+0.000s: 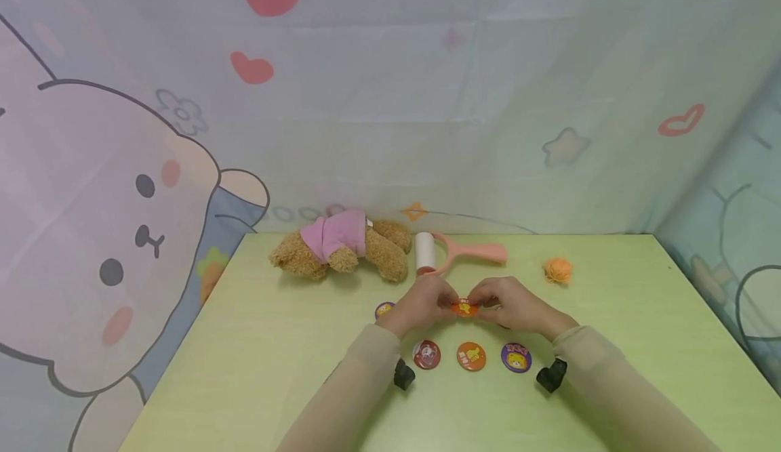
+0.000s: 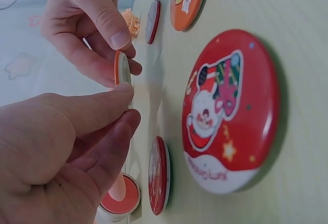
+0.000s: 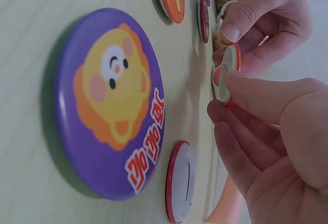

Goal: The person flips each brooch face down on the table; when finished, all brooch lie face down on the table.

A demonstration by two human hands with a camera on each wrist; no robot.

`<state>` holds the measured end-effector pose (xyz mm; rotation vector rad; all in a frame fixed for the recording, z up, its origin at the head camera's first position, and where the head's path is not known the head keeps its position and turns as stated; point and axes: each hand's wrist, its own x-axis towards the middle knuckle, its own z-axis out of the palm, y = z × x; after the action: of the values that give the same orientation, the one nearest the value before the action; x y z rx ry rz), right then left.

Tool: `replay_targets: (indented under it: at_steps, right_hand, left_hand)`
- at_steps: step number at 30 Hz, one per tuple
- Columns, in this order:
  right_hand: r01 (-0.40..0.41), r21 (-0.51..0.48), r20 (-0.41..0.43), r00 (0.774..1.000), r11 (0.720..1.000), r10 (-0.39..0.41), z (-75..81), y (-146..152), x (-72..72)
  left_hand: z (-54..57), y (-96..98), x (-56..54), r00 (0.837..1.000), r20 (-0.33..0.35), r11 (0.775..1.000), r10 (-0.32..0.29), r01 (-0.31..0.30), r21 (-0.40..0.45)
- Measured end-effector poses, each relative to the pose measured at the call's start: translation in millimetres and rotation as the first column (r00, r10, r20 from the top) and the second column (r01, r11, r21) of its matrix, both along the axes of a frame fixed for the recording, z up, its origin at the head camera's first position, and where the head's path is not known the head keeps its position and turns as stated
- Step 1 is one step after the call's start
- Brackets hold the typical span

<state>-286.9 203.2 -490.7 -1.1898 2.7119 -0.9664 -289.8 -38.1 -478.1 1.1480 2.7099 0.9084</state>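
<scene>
My left hand [image 1: 427, 303] and my right hand [image 1: 515, 305] pinch opposite edges of one round orange badge [image 1: 464, 308] between thumbs and fingers. It is raised on edge, and its pale back [image 3: 228, 75] shows in the right wrist view. Nearer me lie a red badge [image 1: 426, 355], another orange badge [image 1: 472, 356] and a purple badge [image 1: 516, 357] with a lion-like face, all picture side up. A second purple badge [image 1: 384, 309] peeks out beside my left hand. Close to my right hand, a red-rimmed badge [image 3: 180, 183] lies with its white pin side showing.
Along the back of the table lie a brown teddy bear [image 1: 342, 242] in a pink top, a lint roller [image 1: 425, 252] with a pink handle [image 1: 482, 253], and an orange ball of yarn [image 1: 558, 270]. A printed cloth [image 1: 390, 160] hangs behind the table's far edge.
</scene>
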Motion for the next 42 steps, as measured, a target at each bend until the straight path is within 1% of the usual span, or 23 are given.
replay_targets:
  at_steps: [3, 6, 10, 13, 16, 21, 27, 31, 35, 42]
  right_hand:
    - [0.008, -0.001, -0.001, 1.0, 1.0, -0.008, -1.5, 0.8, -0.8]
    - [0.026, -0.01, 0.019, 0.999, 1.0, -0.026, -2.0, 1.2, -1.3]
    - [0.037, -0.044, 0.053, 0.998, 0.998, -0.035, 0.1, 2.0, -0.8]
    - [0.03, -0.073, 0.064, 0.998, 0.997, -0.025, 2.0, 2.1, 0.1]
    - [0.029, -0.085, 0.067, 0.998, 0.996, -0.024, 3.1, 2.1, 0.3]
    - [0.031, -0.09, 0.052, 0.998, 0.995, -0.027, 3.5, 2.2, -0.3]
    - [0.034, -0.098, 0.044, 0.999, 0.995, -0.03, 2.8, 3.0, -0.4]
    - [0.052, -0.113, 0.051, 0.998, 0.992, -0.046, 3.9, 2.4, 0.5]
    - [0.07, -0.123, 0.04, 0.997, 0.99, -0.066, 4.8, 1.3, 1.2]
    - [0.093, -0.172, 0.038, 0.995, 0.981, -0.088, 1.6, 2.3, 2.3]
  left_hand:
    - [-0.8, -0.6, -0.1, 1.0, 0.012, 1.0, 0.01, -0.01, -0.001]
    - [-0.7, -1.0, 0.1, 0.999, 0.024, 1.0, 0.028, -0.028, -0.005]
    - [0.6, -1.4, 0.4, 0.998, 0.05, 0.999, 0.043, -0.043, 0.007]
    - [0.2, -1.7, -0.3, 0.998, 0.054, 0.999, 0.045, -0.046, 0.019]
    - [-0.7, -2.3, -1.3, 0.997, 0.06, 0.998, 0.046, -0.048, 0.035]
    - [-1.0, -3.0, -1.6, 0.994, 0.098, 0.995, 0.053, -0.061, 0.08]
    - [-0.8, -3.0, -2.2, 0.993, 0.097, 0.994, 0.062, -0.071, 0.087]
    - [0.3, -2.5, -2.4, 0.995, 0.073, 0.993, 0.073, -0.079, 0.09]
    - [1.1, -1.5, -2.2, 0.994, 0.058, 0.99, 0.089, -0.094, 0.102]
    - [-0.5, -0.3, -0.5, 0.991, 0.093, 0.98, 0.095, -0.109, 0.165]
